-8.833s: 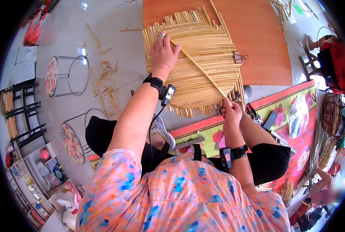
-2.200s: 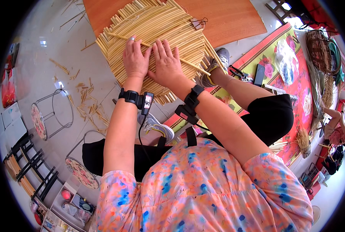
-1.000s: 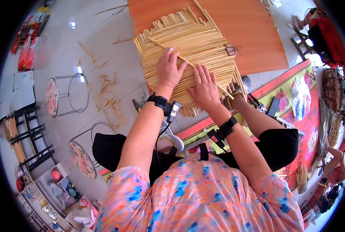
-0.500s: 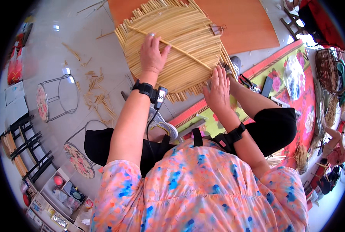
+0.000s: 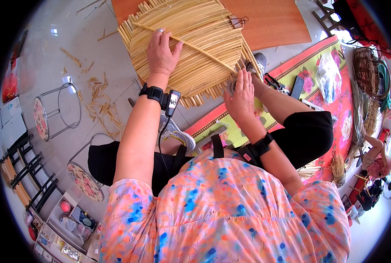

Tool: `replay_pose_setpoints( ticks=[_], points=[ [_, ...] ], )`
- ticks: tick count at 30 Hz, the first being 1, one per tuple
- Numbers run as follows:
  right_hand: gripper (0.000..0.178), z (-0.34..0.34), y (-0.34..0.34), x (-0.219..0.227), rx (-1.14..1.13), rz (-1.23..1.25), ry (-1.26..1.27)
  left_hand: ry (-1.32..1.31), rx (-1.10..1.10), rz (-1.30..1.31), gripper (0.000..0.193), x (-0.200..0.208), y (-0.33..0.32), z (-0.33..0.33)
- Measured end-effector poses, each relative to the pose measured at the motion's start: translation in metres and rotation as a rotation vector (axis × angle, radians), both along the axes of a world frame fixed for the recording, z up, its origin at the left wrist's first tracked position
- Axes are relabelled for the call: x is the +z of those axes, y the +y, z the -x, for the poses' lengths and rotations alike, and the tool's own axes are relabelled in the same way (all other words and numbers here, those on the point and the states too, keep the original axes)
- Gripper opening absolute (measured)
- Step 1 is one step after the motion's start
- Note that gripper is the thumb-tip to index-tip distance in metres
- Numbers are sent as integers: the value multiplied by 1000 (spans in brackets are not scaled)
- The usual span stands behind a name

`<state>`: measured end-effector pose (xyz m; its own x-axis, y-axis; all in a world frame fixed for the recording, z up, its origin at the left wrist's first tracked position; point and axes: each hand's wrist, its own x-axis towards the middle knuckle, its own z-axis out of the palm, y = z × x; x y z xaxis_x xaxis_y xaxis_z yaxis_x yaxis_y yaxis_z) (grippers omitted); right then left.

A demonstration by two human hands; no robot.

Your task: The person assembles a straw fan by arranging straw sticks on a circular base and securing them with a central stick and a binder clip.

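Observation:
A round woven mat of pale bamboo strips (image 5: 199, 52) lies on an orange-brown board (image 5: 270, 24) on the floor. A long thin stick (image 5: 195, 46) lies slantwise across the mat. My left hand (image 5: 161, 53) rests flat on the mat's left part, fingers spread, touching the stick's upper end. My right hand (image 5: 240, 97) hovers open at the mat's lower right edge, palm toward me, holding nothing. Both wrists wear black bands.
Cut bamboo scraps (image 5: 99, 107) litter the grey floor at left. Two round wire-frame stools (image 5: 50, 118) lie there, and black racks (image 5: 24, 175) beyond. A flowered red mat (image 5: 335, 79) lies on the right with a woven basket (image 5: 368, 72). Another person (image 5: 375, 164) sits far right.
My right hand has come off the mat and drawn back to its lower right edge. My left hand stays pressed on the mat by the stick.

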<state>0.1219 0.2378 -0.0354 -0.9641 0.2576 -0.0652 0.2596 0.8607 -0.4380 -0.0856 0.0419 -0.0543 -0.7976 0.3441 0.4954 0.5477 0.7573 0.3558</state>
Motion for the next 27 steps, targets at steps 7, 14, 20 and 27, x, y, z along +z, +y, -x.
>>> replay_pose_setpoints(
  ticks=[7,14,20,27],
  points=[
    [87,2,-2,2,-22,-11,-41,-6,18,15,39,2,2,0],
    [94,6,-3,-4,-26,-60,-64,-44,24,-26,42,-4,-4,1],
    [88,1,-2,1,-2,-71,-67,-81,44,-36,43,2,1,-5],
    [88,4,-6,4,3,-50,-59,-101,70,-21,44,6,-2,-6]
  ],
)
